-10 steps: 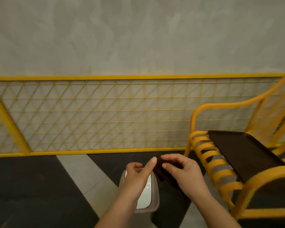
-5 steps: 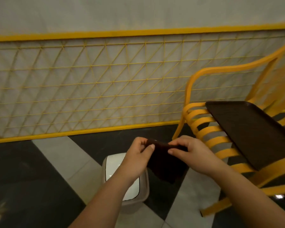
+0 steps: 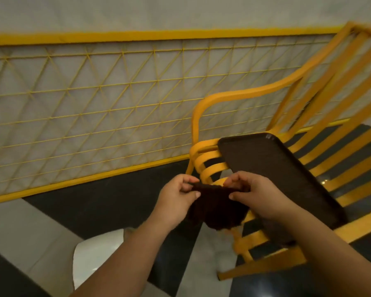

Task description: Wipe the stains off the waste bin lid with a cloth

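A dark brown cloth [image 3: 217, 207] hangs between my two hands at chest height. My left hand [image 3: 176, 200] pinches its upper left edge and my right hand [image 3: 257, 196] pinches its upper right edge, so the cloth droops below them. The waste bin lid [image 3: 96, 254], white and glossy, shows at the lower left on the floor, partly hidden behind my left forearm. The cloth is well above the lid and to its right, not touching it.
A yellow slatted chair [image 3: 304, 116] stands at the right with a dark brown tray [image 3: 283, 174] on its seat, close behind my right hand. A yellow mesh fence [image 3: 94, 103] runs along the wall. The floor has black and pale tiles [image 3: 15, 228].
The view has tilted and swung right, so the bin sits lower left and the chair looks larger. Both hands have spread the cloth wider and hold it nearer the chair.
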A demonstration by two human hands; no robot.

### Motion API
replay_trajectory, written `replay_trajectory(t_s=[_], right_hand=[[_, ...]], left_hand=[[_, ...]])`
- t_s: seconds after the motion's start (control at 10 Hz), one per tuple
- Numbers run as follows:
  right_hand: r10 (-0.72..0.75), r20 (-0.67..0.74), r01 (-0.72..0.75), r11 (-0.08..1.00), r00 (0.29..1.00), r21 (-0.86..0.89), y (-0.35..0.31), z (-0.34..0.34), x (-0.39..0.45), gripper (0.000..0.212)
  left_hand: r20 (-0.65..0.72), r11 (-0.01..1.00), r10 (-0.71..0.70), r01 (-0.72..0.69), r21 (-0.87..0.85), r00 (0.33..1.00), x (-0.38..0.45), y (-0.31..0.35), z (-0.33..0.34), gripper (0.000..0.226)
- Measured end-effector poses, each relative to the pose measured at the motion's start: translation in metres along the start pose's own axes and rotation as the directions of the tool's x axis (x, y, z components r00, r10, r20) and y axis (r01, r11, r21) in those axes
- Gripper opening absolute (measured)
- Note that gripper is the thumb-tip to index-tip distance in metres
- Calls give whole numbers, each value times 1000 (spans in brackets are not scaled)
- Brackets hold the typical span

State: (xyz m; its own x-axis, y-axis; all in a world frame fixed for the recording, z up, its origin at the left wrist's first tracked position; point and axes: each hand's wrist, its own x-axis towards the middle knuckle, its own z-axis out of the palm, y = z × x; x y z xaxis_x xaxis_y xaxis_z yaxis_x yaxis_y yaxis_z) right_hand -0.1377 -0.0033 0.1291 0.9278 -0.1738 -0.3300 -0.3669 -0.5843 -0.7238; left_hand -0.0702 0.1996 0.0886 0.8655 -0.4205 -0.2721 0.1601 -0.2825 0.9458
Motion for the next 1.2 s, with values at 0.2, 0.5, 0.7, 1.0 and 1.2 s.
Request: replay_trajectory(t_s=[0.2,0.5,0.7,1.0,1.2], right_hand=[[204,23,-201,976,979,-83,41,-75,6,25],[294,-225,-340,919,929,-202,110,-122,56,36],[301,-155,-338,854,941,-395,156,-89,72,37],[460,231,-253,768,857,-588,161,-66,89,74],[446,88,-314,743,890,-591,139,-54,86,70]], left_hand=[[111,997,-56,49,66,992,37,27,83,24],[109,972,-67,40,231,992,98,29,180,39],[388,507,-22,-324,799,922,113,4,213,59],[438,145,-255,-414,899,862,124,-11,216,59],[413,343,-124,-352,871,902,131,9,167,58]])
